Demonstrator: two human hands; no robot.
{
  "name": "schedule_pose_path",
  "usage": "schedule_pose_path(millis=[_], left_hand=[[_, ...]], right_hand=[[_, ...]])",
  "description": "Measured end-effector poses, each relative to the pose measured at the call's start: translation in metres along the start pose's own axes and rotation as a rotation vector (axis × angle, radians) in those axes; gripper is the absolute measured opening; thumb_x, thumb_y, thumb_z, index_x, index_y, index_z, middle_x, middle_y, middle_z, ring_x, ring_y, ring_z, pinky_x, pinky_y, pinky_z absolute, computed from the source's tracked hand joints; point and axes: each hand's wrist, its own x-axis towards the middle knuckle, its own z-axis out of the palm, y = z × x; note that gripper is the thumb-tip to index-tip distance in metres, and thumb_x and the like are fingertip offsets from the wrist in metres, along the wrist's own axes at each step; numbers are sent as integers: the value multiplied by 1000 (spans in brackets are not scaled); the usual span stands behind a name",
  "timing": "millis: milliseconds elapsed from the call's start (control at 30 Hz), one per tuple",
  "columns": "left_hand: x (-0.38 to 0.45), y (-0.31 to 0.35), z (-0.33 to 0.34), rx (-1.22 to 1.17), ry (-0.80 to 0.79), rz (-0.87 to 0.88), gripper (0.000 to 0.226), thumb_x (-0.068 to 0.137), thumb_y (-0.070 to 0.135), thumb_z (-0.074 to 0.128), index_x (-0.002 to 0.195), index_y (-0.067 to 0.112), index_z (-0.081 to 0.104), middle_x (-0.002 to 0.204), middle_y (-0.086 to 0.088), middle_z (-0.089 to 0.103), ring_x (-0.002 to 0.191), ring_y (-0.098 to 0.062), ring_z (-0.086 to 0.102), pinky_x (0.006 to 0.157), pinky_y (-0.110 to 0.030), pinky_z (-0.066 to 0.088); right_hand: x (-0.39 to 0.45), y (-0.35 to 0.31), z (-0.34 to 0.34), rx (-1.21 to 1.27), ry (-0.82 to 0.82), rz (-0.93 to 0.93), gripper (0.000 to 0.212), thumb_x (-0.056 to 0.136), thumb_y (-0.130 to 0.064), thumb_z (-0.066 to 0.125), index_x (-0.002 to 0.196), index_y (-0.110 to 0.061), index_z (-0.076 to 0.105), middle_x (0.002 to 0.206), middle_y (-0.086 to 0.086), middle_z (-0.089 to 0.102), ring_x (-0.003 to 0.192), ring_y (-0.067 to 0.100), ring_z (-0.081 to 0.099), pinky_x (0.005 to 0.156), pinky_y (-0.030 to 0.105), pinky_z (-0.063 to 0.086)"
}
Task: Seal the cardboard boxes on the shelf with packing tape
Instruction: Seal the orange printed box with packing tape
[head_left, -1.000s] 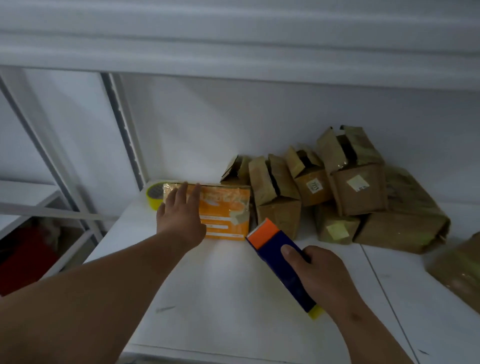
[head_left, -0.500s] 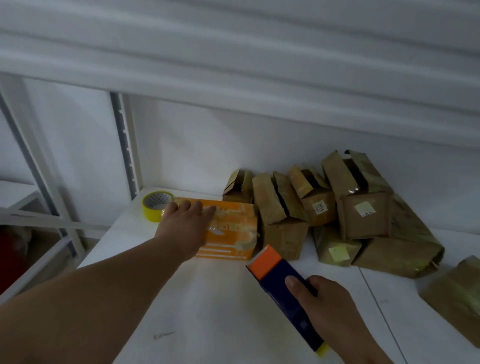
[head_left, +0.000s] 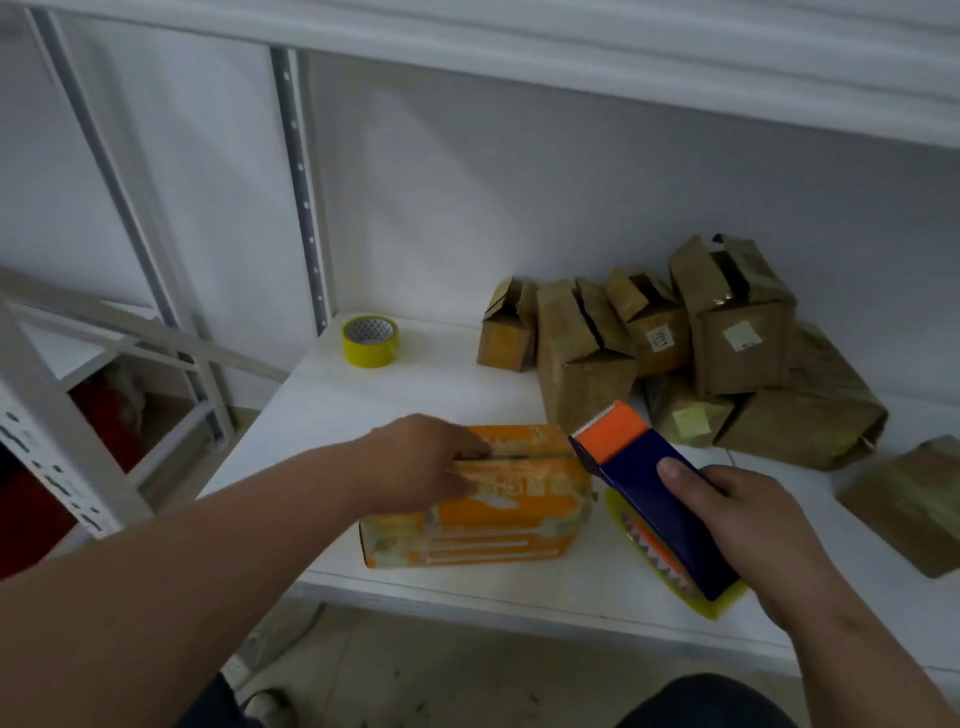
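The left hand (head_left: 421, 462) lies on top of the orange box (head_left: 483, 499), fingers curled over its top face at the left end, gripping it along the dark seam between the flaps. The right hand (head_left: 737, 519) grasps the tape dispenser (head_left: 649, 493), thumb laid along its dark blue body and fingers wrapped under it. The dispenser's long axis runs diagonally, its orange serrated head pointing up and left toward the right end of the box's top, just beside or touching that corner; which one is unclear. Its yellow-green lower edge points back toward the front edge of the shelf (head_left: 467, 587).

The orange box sits near the front edge of the white shelf, roughly midway along the visible span, with its long axis parallel to that edge and its seam running left to right. Its faces carry glossy clear tape and pale printed bars.

Toward the back left corner of the shelf a roll of yellow tape (head_left: 370, 340) lies flat, hole upward, well apart from the box. Along the back wall to the right is a huddle of brown cardboard boxes (head_left: 587, 358), several with flaps standing open and 3 showing pale labels. Another brown parcel (head_left: 909, 504) lies near the right edge of the view. A white perforated upright (head_left: 301, 182) rises behind the roll.
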Motion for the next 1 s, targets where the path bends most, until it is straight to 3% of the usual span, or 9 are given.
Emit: schedule_pose_path(millis=[67, 167, 233, 333, 433, 533, 700, 867, 1000], left_hand=[[-8, 3, 12, -18, 54, 18, 55, 92, 38, 60, 144, 39, 41, 139, 7, 43, 126, -16, 44, 104, -30, 38], [-9, -2, 21, 190, 230, -51, 75, 87, 49, 58, 151, 43, 18, 154, 7, 18, 141, -20, 16, 111, -40, 22], [-7, -11, 27, 302, 198, -107, 88, 86, 59, 53, 152, 43, -3, 163, 9, -2, 149, -21, -2, 116, -47, 9], [-5, -22, 39, 303, 77, -139, 90, 87, 70, 40, 148, 44, -20, 163, 11, -13, 150, -21, -13, 118, -55, -3], [-7, -26, 51, 254, 87, -126, 94, 77, 85, 23, 148, 42, -22, 162, 12, -17, 149, -23, -14, 119, -56, 3], [-9, -28, 59, 297, 139, -98, 101, 62, 87, 2, 150, 41, -17, 163, 8, -7, 149, -26, -4, 120, -51, 14], [-13, -26, 51, 308, 143, 2, 104, 58, 90, 5, 152, 46, 1, 161, 10, 10, 145, -22, 10, 117, -40, 23], [-27, -20, 62, 342, 82, 93, 98, 57, 93, -15, 145, 49, -20, 163, 12, -5, 148, -20, 0, 118, -41, 17], [-27, -20, 63, 325, 24, 64, 95, 67, 87, -8, 146, 38, -28, 156, 15, -28, 147, -15, -20, 122, -46, 3]], right_hand=[[-5, 4, -4, -1, 0, 14, 48, 90, -48, 55, 72, -5, 63, 64, 10, 64, 57, 24, 58, 56, 29, 38], [-6, 8, -2, 7, -1, 35, 47, 90, -49, 55, 74, -6, 64, 66, 9, 66, 59, 23, 61, 56, 29, 41], [-7, 9, 1, 13, -4, 37, 46, 89, -50, 55, 75, -7, 64, 66, 8, 66, 60, 24, 62, 56, 29, 42], [-5, 7, 5, 16, -2, 18, 45, 90, -48, 56, 71, -8, 63, 61, 5, 64, 55, 21, 60, 54, 28, 40], [-1, 4, 7, 11, -13, -1, 44, 90, -48, 56, 70, -8, 63, 60, 5, 63, 53, 19, 59, 54, 28, 39], [5, 3, 6, -8, -30, -25, 45, 89, -49, 55, 71, -8, 64, 63, 8, 65, 56, 22, 60, 55, 29, 40], [9, 1, -3, -11, -60, -27, 42, 88, -49, 56, 73, -11, 66, 62, 6, 66, 58, 25, 61, 57, 31, 41], [11, 4, -18, -8, -35, -25, 46, 84, -52, 57, 74, -8, 68, 64, 12, 68, 61, 32, 64, 57, 32, 41], [13, 4, -21, -28, -44, -26, 46, 86, -50, 57, 79, -6, 68, 70, 14, 68, 66, 33, 64, 57, 31, 41]])
